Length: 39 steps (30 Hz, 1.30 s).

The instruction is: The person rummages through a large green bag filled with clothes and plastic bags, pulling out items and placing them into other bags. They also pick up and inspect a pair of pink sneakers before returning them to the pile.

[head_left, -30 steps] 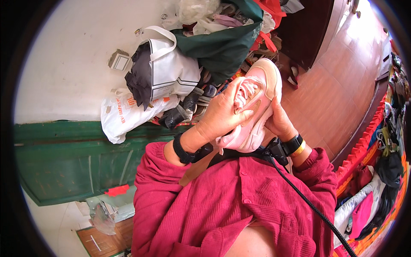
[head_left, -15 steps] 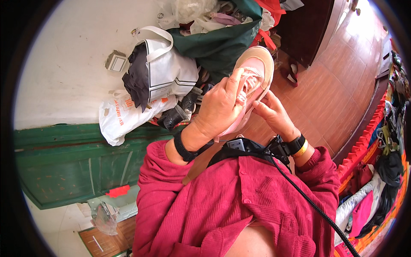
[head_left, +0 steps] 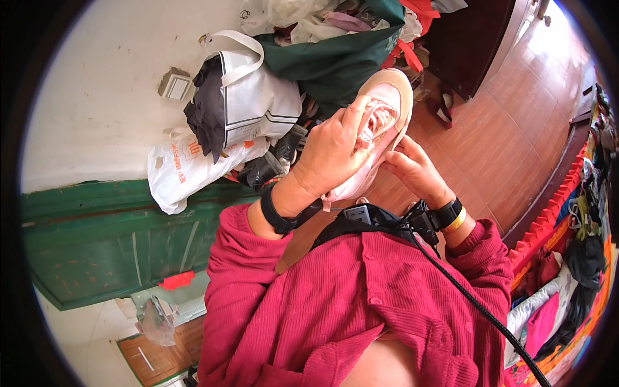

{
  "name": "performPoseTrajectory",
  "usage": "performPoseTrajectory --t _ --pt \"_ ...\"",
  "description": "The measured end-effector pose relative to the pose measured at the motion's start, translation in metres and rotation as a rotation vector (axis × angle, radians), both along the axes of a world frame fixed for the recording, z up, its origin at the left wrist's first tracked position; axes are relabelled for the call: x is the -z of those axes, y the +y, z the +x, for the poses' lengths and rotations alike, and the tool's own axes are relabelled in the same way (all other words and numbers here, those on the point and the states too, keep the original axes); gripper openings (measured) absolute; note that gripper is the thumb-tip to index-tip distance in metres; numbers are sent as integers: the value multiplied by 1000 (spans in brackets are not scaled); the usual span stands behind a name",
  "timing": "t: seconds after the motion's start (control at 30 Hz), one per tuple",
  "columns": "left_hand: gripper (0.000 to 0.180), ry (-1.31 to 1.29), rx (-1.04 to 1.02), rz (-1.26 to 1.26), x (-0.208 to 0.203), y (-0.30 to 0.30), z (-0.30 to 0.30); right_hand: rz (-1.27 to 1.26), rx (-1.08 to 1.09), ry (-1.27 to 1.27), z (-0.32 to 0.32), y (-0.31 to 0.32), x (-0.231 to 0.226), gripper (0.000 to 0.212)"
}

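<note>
A pink lace-up sneaker (head_left: 391, 90) with a cream toe cap and sole edge is held up in front of me, toe pointing away. My left hand (head_left: 335, 151) lies over its left side, fingers closed at the laces (head_left: 379, 119), which look bunched over the tongue. My right hand (head_left: 416, 169) grips the sole edge on the right side, with its thumb and fingers bent close together. The heel end of the sneaker hangs near my waist, partly behind my left hand. Black bands circle both wrists.
At the left are a white tote bag (head_left: 261, 97), a white plastic bag (head_left: 177, 171) and dark shoes (head_left: 261, 169) beside a green door panel (head_left: 116, 226). A dark green bag (head_left: 329, 61) stands ahead. A red shoe (head_left: 442, 109) rests on the tiled floor (head_left: 509, 122). Clothes (head_left: 548, 316) lie at right.
The sneaker stays in both hands, almost in place. My right fingers have shifted slightly along the sole edge, and the whole view has tilted a little.
</note>
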<state>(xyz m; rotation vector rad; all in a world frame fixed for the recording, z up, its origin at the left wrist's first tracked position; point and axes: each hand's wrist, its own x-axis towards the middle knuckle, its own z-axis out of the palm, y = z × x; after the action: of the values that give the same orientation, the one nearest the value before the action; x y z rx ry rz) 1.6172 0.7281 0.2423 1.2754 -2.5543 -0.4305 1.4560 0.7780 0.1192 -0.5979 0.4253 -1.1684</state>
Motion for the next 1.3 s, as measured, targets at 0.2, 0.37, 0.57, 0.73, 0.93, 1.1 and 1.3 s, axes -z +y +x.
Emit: performPoseTrajectory --t 0.2,0.37,0.57,0.73,0.93,1.1,1.3 --pt "73 4 -23 68 3 -11 5 61 -2 -25 4 -5 3 48" --pt "71 164 -91 80 0 -22 19 240 93 78 2 -11 14 41" --pt "31 24 -88 279 11 2 28 257 177 26 -1 -14 34 38" --pt "30 319 -115 749 49 -2 30 165 371 260 2 -20 38 38" --pt "15 841 -349 1084 63 2 32 44 350 538 0 -19 31 37" --pt "32 407 9 902 46 -7 22 11 311 417 6 -16 23 41" --pt "34 222 124 93 46 -4 1 -63 279 250 11 -15 19 45"
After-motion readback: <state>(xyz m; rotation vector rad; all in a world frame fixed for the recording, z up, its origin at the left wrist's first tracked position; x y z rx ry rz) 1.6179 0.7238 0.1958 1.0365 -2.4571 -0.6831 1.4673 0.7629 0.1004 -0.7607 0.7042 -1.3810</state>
